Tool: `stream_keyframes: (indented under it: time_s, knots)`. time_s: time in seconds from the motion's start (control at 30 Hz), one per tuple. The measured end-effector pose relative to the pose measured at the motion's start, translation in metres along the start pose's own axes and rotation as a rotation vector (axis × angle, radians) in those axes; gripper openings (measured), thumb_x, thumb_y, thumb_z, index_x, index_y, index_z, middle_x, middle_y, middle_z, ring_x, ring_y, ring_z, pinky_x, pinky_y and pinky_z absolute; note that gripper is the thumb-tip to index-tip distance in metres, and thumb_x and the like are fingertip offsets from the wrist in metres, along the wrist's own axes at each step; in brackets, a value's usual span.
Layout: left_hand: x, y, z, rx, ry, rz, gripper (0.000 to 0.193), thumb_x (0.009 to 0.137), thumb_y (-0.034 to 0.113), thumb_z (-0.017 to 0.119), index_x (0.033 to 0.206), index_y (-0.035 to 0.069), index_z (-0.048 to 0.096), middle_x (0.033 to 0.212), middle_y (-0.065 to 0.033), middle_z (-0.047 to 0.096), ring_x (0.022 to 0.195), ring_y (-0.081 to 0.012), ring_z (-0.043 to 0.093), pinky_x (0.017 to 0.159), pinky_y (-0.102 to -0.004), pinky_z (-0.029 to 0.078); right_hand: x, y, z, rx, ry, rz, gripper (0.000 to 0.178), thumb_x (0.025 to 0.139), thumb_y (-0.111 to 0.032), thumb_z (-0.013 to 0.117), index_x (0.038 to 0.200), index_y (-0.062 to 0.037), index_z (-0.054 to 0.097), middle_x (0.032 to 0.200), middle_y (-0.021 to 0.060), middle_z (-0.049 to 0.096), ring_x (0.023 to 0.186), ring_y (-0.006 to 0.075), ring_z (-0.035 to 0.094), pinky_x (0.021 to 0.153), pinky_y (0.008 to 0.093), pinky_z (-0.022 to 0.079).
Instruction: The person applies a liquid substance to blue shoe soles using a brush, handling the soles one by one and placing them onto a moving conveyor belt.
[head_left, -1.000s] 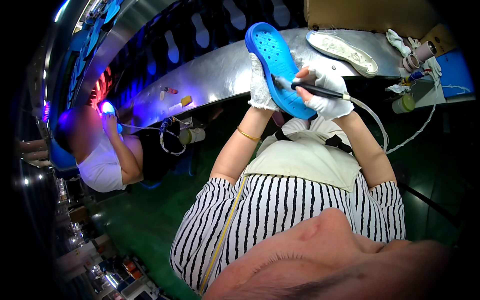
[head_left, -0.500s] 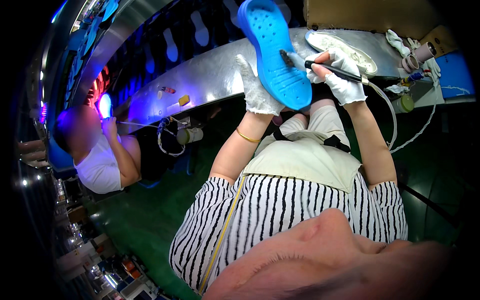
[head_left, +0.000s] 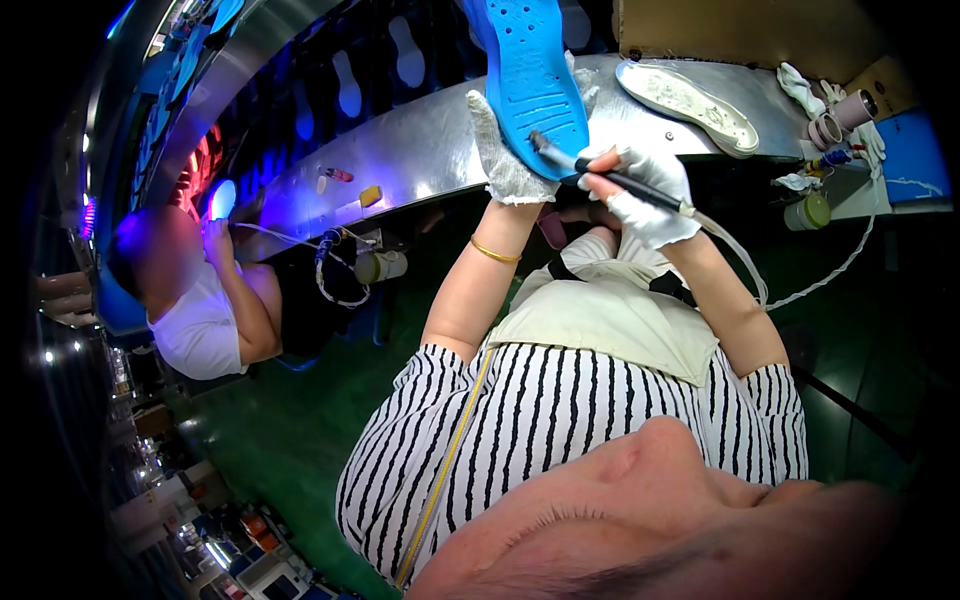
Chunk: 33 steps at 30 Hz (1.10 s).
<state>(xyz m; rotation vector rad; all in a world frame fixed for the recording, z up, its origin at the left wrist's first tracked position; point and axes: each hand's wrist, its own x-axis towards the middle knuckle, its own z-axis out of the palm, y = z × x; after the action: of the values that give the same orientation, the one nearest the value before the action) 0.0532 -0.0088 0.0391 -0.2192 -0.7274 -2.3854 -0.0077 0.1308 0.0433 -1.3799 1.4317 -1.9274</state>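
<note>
One blue shoe sole (head_left: pixel 530 95): up in the air over the metal bench (head_left: pixel 420 145), held in L hand, grooved + holed side facing the cam.
L hand (head_left: pixel 512 165): gloved, half-curled round the sole from underneath; thumb along its left edge, finger ends poking out past the right edge.
R hand (head_left: pixel 645 190): cut-off glove, bare thumb + index pinched shut on a black-handled brush (head_left: pixel 632 187) w/ a clear tube (head_left: pixel 735 245) off the back; other fingers hard to make out.
Bristles: at the sole's heel end, nr its left edge; can't tell how hard they press.
Hidden/cut off: toe end runs off the top of frame; sole's underside + most L fingers blocked.
Vs 0.5 s ago: sole's higher + further out of frame, brush closer to the heel, L finger ends now visible.
White sole (head_left: pixel 690 105): same spot on bench, right of the blue one.
</note>
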Motion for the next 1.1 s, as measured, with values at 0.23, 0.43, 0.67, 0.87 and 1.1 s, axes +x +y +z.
stream_keyframes:
  time_s: [0.23,0.43,0.67,0.87,1.1]
  knots:
    - [0.002,0.011,0.0,-0.044,-0.009,-0.045,0.084,0.082,0.069,0.037,0.141,0.009,0.027,0.139,-0.0171,0.035,0.127,-0.0324,0.036,0.105,-0.0518,0.028,0.012,-0.001,-0.018,0.147,-0.088,0.244,0.013,0.077,0.002,0.067,0.088,-0.0013,0.062,0.086,0.0072,0.063,0.076,0.0108,0.06,0.072,0.024,0.05]
    - [0.01,0.023,-0.012,0.025,0.02,-0.145,0.084,0.081,0.067,0.039,0.139,0.005,0.031,0.133,-0.0265,0.039,0.117,-0.037,0.047,0.098,-0.0456,0.041,0.016,-0.011,-0.025,0.124,-0.223,0.284,0.012,0.075,0.003,0.065,0.085,-0.0009,0.061,0.087,0.0092,0.063,0.077,0.0124,0.06,0.073,0.025,0.049]
    - [0.019,0.032,-0.012,-0.053,0.008,-0.254,0.082,0.082,0.064,0.042,0.138,0.005,0.032,0.134,-0.0283,0.037,0.118,-0.0417,0.045,0.102,-0.0569,0.031,0.004,-0.006,-0.022,0.041,-0.248,0.25,0.011,0.07,0.003,0.065,0.08,-0.0017,0.063,0.082,0.0055,0.062,0.074,0.012,0.057,0.07,0.0256,0.048]
    - [0.02,0.034,-0.006,-0.32,-0.059,-0.363,0.075,0.085,0.06,0.042,0.129,0.0,0.043,0.124,-0.0215,0.051,0.109,-0.0374,0.053,0.098,-0.0518,0.039,0.004,-0.011,-0.031,0.271,-0.215,0.458,0.01,0.075,0.002,0.064,0.084,-0.0014,0.06,0.083,0.0081,0.063,0.077,0.0119,0.059,0.073,0.0249,0.048]
    - [0.034,0.039,-0.011,0.066,0.136,-0.446,0.054,0.09,0.047,0.045,0.113,-0.001,0.055,0.104,-0.0187,0.062,0.089,-0.0274,0.063,0.08,-0.0377,0.053,0.039,-0.016,-0.028,-0.246,-0.354,-0.168,0.016,0.065,0.007,0.059,0.078,-0.0025,0.058,0.083,0.01,0.057,0.086,0.0215,0.058,0.076,0.0322,0.047]
